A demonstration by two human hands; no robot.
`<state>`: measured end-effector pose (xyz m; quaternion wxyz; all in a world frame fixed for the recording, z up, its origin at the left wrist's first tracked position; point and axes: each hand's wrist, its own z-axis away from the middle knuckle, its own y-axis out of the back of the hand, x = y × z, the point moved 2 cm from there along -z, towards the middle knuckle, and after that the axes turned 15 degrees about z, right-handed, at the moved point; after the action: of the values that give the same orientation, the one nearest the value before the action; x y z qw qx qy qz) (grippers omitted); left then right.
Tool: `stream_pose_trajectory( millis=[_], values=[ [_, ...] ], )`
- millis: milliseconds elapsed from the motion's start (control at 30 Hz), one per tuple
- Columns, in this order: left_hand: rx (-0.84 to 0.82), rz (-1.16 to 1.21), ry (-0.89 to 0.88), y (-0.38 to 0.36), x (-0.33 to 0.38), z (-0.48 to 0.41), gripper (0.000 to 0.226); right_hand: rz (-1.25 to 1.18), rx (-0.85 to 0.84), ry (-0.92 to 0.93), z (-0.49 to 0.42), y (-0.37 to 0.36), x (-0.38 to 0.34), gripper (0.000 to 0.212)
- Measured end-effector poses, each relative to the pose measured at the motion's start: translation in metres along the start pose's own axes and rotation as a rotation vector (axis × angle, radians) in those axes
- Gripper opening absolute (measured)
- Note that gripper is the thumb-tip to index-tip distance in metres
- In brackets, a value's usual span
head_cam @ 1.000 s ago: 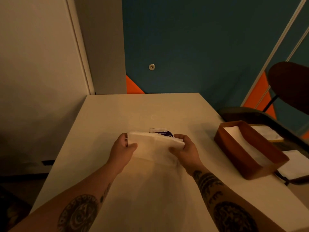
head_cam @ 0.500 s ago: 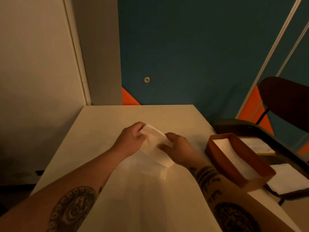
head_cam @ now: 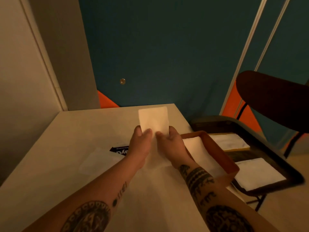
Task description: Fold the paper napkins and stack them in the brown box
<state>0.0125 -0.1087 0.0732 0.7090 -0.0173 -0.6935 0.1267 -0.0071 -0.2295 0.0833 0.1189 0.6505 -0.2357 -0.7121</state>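
Observation:
A folded white paper napkin stands upright above the table, a narrow rectangle held by its lower edge. My left hand pinches its lower left corner and my right hand pinches its lower right corner, thumbs nearly touching. The brown box sits at the table's right edge, just right of my right hand, with white folded napkins lying inside it. An unfolded napkin lies flat on the table to the left of my left forearm.
A dark napkin packet with white lettering lies on the cream table, partly behind my left wrist. A dark folding chair right of the table carries more white napkins. A second dark chair back rises behind it.
The napkin went from a wide sheet held at both sides to a narrow folded rectangle raised upright. Both hands came close together and shifted right, toward the box.

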Motion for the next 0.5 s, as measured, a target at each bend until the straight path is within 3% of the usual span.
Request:
stream_pose_trajectory(
  millis=[167, 300, 500],
  values=[
    [-0.028, 0.001, 0.020, -0.054, -0.007, 0.007, 0.024, 0.057, 0.078, 0.020, -0.006, 0.061, 0.021, 0.015],
    [-0.081, -0.046, -0.008, -0.093, -0.014, 0.010, 0.022, 0.114, 0.147, -0.003, -0.012, 0.113, 0.041, 0.021],
    [-0.104, -0.329, -0.036, -0.131, -0.037, 0.013, 0.041, 0.287, 0.135, -0.158, -0.024, 0.143, 0.084, 0.031]
  ],
)
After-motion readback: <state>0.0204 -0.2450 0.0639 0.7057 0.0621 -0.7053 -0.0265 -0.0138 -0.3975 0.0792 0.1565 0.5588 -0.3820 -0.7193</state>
